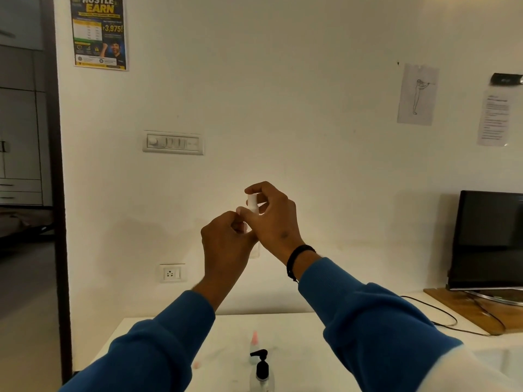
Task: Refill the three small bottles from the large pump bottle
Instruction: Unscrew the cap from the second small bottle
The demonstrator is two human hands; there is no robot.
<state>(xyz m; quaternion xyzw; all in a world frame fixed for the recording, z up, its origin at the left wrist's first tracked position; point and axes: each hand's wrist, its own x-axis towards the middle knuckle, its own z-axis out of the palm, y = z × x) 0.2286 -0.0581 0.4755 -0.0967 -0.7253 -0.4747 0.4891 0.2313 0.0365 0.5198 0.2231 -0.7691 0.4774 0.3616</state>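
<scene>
Both hands are raised in front of the wall, well above the table. My left hand (pixel 226 239) is closed around the clear body of a small bottle (pixel 254 247), mostly hidden by fingers. My right hand (pixel 274 219) pinches the bottle's white cap (pixel 252 203) at the top. Down on the white table (pixel 297 349) stands the large pump bottle (pixel 261 374) with a black pump head, near the front edge. Just behind it stands a second small bottle (pixel 254 345) with a pink cap. A small pink blurred thing (pixel 196 364) lies to the left; I cannot tell what it is.
A dark monitor (pixel 486 241) stands on a wooden board (pixel 464 309) at the right, with a black cable (pixel 441 312) trailing over the table. A wall socket (pixel 172 273) and a switch panel (pixel 172 142) are on the wall behind. A doorway opens at the left.
</scene>
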